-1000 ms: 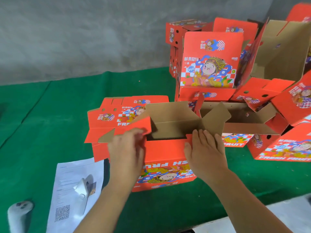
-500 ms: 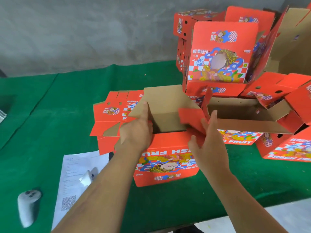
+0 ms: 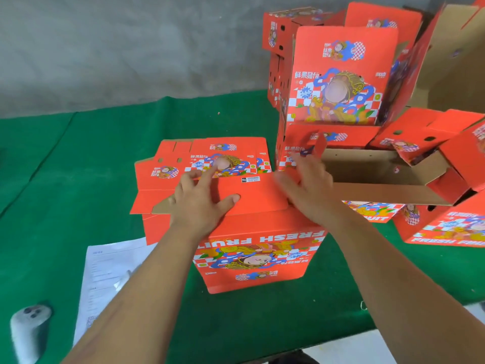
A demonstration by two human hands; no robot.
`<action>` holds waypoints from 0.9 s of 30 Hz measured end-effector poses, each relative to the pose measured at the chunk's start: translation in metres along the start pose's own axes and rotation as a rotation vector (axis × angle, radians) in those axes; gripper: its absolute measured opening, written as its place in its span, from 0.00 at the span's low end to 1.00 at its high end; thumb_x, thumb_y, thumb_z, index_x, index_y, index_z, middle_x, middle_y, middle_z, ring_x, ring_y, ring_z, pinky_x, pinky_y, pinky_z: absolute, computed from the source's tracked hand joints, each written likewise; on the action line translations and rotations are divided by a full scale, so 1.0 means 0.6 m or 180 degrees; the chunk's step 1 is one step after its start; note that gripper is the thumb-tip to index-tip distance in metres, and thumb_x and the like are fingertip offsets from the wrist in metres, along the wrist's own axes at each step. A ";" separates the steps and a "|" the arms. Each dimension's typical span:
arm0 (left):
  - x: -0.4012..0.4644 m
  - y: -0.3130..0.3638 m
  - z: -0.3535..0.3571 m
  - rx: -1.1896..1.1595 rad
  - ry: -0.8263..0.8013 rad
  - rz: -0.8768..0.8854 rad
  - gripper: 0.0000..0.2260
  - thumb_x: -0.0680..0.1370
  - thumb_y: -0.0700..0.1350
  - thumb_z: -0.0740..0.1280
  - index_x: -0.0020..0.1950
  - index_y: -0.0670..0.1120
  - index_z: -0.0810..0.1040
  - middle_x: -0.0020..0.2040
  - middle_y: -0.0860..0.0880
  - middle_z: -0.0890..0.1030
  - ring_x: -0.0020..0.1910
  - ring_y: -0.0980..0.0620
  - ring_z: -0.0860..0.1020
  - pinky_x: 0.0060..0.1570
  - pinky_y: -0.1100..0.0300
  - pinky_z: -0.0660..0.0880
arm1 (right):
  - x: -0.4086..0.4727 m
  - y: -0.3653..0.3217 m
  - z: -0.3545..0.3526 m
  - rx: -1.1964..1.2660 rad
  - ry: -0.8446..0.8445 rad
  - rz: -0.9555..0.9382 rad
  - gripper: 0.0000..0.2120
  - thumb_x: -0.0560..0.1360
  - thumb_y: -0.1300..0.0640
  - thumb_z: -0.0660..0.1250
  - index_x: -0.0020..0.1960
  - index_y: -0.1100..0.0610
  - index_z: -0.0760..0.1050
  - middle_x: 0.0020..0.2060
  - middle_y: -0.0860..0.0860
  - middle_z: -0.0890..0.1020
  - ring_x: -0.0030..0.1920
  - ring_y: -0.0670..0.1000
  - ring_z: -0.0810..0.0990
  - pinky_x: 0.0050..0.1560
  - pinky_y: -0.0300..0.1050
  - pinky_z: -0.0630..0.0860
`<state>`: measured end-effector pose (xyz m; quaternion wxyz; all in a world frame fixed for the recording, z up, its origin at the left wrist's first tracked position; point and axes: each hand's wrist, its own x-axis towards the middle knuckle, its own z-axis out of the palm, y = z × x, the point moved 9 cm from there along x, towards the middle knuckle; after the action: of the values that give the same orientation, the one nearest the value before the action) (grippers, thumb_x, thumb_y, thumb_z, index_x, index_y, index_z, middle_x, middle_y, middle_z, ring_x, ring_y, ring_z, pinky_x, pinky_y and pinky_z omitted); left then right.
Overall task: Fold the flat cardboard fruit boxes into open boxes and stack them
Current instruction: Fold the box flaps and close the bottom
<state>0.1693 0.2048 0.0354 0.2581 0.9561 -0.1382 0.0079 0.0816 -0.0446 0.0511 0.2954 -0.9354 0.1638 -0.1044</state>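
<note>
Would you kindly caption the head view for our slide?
Both hands, left hand and right hand, press flaps flat atop a red fruit box on green table.

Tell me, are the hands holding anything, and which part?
Nothing is gripped. The left hand presses flat on the fruit box's folded-down top flaps; the right hand is blurred at their right end.

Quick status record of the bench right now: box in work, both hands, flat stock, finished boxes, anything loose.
box in work: red fruit box, print upside down, red flaps folded over its top
left hand: left hand flat on the flap, fingers spread
right hand: right hand on the flaps, blurred
flat stock: flat boxes behind it
finished: piled boxes at right
loose: paper sheet, grey controller
</note>
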 end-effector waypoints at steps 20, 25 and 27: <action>-0.024 -0.076 0.029 -0.2149 -0.0040 -0.0801 0.32 0.79 0.49 0.72 0.80 0.58 0.62 0.53 0.55 0.74 0.43 0.73 0.77 0.37 0.81 0.67 | -0.022 0.022 0.061 -0.0674 -0.0571 0.0030 0.45 0.70 0.31 0.72 0.79 0.40 0.55 0.75 0.46 0.57 0.74 0.68 0.60 0.70 0.65 0.67; -0.031 -0.049 0.036 -0.1468 -0.0246 -0.0136 0.38 0.80 0.43 0.71 0.83 0.48 0.53 0.74 0.47 0.68 0.72 0.55 0.66 0.62 0.76 0.55 | -0.040 0.027 0.043 -0.1129 -0.0145 0.0163 0.44 0.68 0.30 0.73 0.75 0.43 0.57 0.70 0.47 0.61 0.69 0.67 0.65 0.58 0.67 0.76; -0.036 -0.047 0.028 -0.1696 -0.0161 -0.0227 0.36 0.80 0.44 0.71 0.83 0.48 0.53 0.72 0.49 0.69 0.67 0.60 0.68 0.60 0.76 0.58 | -0.028 0.019 0.041 -0.0950 -0.0283 -0.0019 0.43 0.70 0.30 0.71 0.77 0.43 0.57 0.72 0.48 0.61 0.72 0.66 0.63 0.67 0.66 0.71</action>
<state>0.1553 0.2254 0.0054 0.4973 0.8586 -0.1080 -0.0619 0.0706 -0.0345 0.0230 0.1597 -0.9731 0.1615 -0.0383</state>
